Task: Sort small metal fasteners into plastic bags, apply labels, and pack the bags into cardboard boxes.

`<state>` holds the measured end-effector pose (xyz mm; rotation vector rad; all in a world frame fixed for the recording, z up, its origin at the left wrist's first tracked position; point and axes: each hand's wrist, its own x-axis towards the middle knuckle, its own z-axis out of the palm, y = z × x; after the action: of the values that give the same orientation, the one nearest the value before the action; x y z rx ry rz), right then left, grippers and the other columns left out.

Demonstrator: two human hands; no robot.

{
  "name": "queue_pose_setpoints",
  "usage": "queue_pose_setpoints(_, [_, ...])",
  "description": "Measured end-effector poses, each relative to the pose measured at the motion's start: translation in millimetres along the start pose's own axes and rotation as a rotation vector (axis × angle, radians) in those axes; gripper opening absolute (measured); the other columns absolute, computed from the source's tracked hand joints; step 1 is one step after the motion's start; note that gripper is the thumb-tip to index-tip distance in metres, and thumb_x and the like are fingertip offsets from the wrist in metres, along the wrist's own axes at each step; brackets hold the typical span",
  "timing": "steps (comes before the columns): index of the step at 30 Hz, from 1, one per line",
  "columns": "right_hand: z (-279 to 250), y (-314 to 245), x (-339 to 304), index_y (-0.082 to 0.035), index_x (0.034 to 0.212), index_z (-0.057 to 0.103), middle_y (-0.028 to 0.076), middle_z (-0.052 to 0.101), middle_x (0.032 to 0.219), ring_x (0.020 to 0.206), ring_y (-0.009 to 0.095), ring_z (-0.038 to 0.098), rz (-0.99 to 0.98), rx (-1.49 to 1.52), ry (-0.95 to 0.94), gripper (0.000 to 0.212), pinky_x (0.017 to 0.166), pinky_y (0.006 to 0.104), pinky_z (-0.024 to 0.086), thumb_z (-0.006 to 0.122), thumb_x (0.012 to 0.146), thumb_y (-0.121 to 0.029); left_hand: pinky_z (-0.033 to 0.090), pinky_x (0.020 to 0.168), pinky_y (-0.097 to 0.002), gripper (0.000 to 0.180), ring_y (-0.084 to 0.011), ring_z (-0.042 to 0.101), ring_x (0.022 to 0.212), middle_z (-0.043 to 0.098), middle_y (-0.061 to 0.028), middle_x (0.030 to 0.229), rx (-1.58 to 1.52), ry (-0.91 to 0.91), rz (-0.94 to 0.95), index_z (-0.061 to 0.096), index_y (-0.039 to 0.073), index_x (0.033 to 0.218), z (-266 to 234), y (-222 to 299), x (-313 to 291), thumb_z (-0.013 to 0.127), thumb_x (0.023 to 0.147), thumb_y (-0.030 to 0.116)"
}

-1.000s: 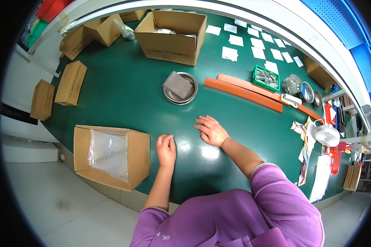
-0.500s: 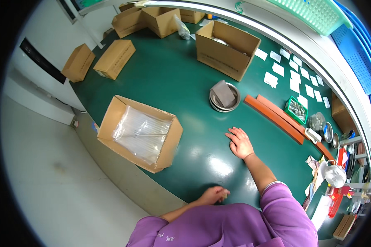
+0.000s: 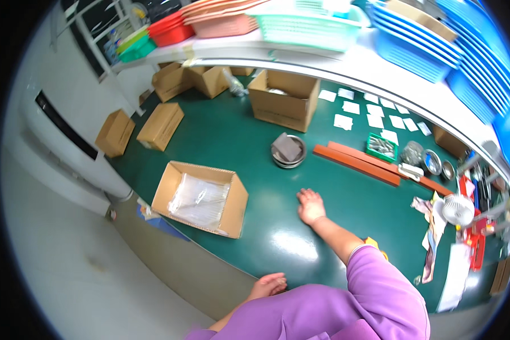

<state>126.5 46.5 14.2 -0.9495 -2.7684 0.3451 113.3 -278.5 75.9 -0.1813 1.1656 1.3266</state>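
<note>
Open carton [image 3: 236,208]: on green surface [image 3: 221,139], clear plastic packs [image 3: 198,199] inside
Right hand [image 3: 311,207]: palm down, right of carton
Left hand [image 3: 268,285]: loosely extended, nearer body than carton
Metal bowls [image 3: 289,165]: beyond carton, rightward

Cardboard boxes [image 3: 236,207] on green table [image 3: 215,136]

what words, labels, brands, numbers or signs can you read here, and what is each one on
None can be read.
Large open carton: faint print on its front, too blurred to read.
Small closed carton: dark marks on its side, too blurred to read.
White cards: too small to tell whether they bear any text.
Carton of clear plastic packs: no print that I can make out.
</note>
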Motion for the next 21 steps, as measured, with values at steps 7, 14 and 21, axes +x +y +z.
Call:
queue_pose_setpoints(7, [-90.6,-129.3,-162.9,-0.008,0.11,0.062,0.014,0.062,0.107,0.103,0.03,0.058,-0.42,0.902,-0.217,0.028,0.09,0.0399,0.047,0.064,0.084,-0.017,0.058,0.07,-0.0323,0.065,-0.0231,0.066,0.087,0.061,-0.0181,0.108,-0.261,-0.044,0.123,0.018,0.003,0.14,-50.4,2.8,8.7,0.058,0.089,0.002])
queue_pose_setpoints(14, [-108.5,-109.4,-208.4,-0.004,0.101,0.066,0.01,0.063,0.099,0.095,0.029,0.058,-0.343,0.771,-0.039,0.021,0.084,0.0387,0.048,0.063,0.082,-0.015,0.05,0.091,-0.033,0.05,-0.0193,0.06,0.101,0.054,-0.0123,0.117,-0.085,-0.225,-0.076,0.029,0.004,0.14,-9.3,-0.1,-7.5,0.05,0.095,0.01])
queue_pose_setpoints(21, [-125.9,-109.4,-212.6,-0.001,0.105,0.06,0.014,0.06,0.101,0.097,0.031,0.056,-0.296,0.589,0.022,0.025,0.085,0.0391,0.046,0.058,0.083,-0.013,0.048,0.095,-0.0335,0.04,-0.0226,0.055,0.113,0.053,-0.0145,0.124,0.259,-0.391,-0.164,0.037,0.003,0.135,30.1,48.6,-9.4,0.046,0.098,0.016])
